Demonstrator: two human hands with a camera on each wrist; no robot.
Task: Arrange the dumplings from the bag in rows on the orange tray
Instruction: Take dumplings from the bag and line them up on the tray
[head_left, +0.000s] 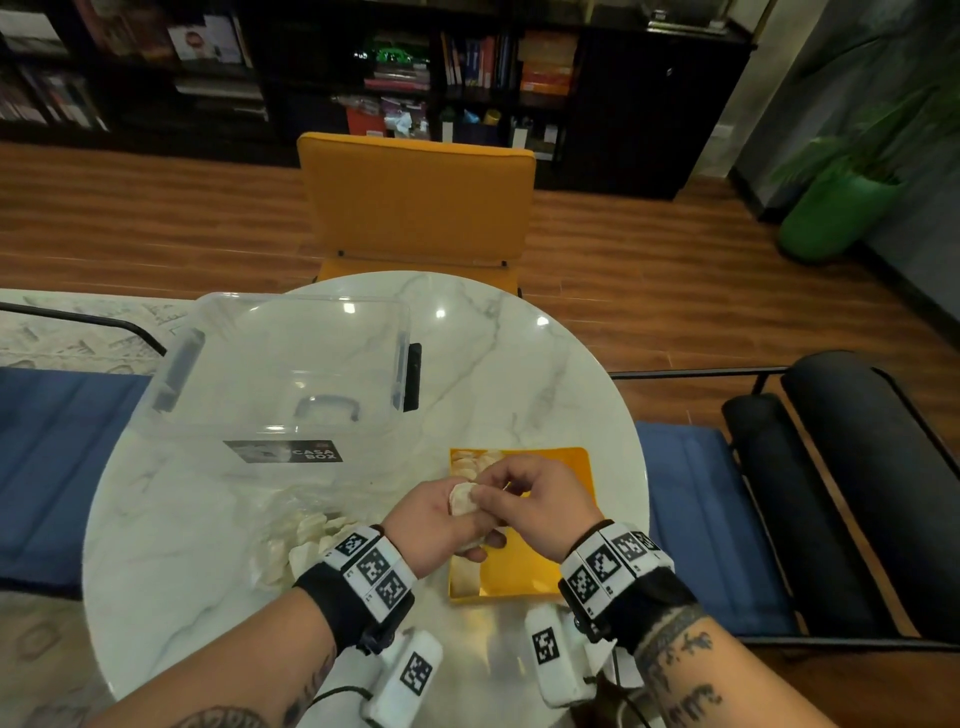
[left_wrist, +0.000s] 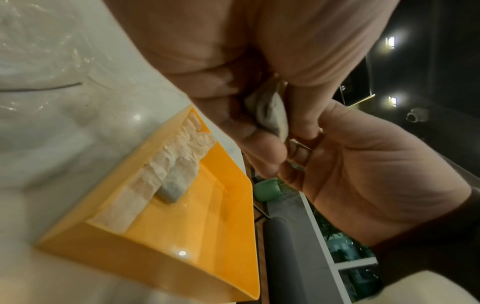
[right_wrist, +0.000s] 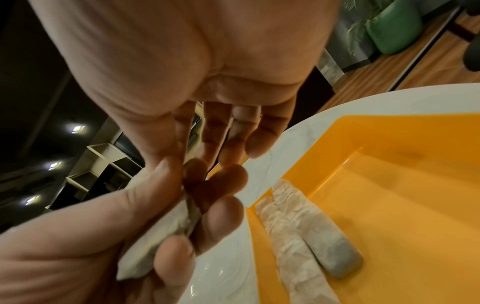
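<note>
The orange tray (head_left: 550, 467) lies at the table's near right, with a row of pale dumplings (head_left: 470, 465) along its left wall. That row (left_wrist: 161, 174) has a short second row beside it (right_wrist: 335, 253). Over the tray's left side, my left hand (head_left: 467, 519) grips a couple of dumplings (head_left: 461, 501) pressed together (right_wrist: 155, 240). My right hand (head_left: 485, 493) meets it from the right, thumb and fingers pinching the upper edge of one of them (left_wrist: 272, 111). The clear bag (head_left: 301, 535) with more dumplings lies left of my left wrist.
A large clear plastic box (head_left: 280, 374) labelled CASA BOX takes up the table's (head_left: 519, 364) left and far part. An orange chair (head_left: 415, 197) stands beyond the table. Blue seat cushions (head_left: 696, 519) flank the table, whose edge runs just right of the tray.
</note>
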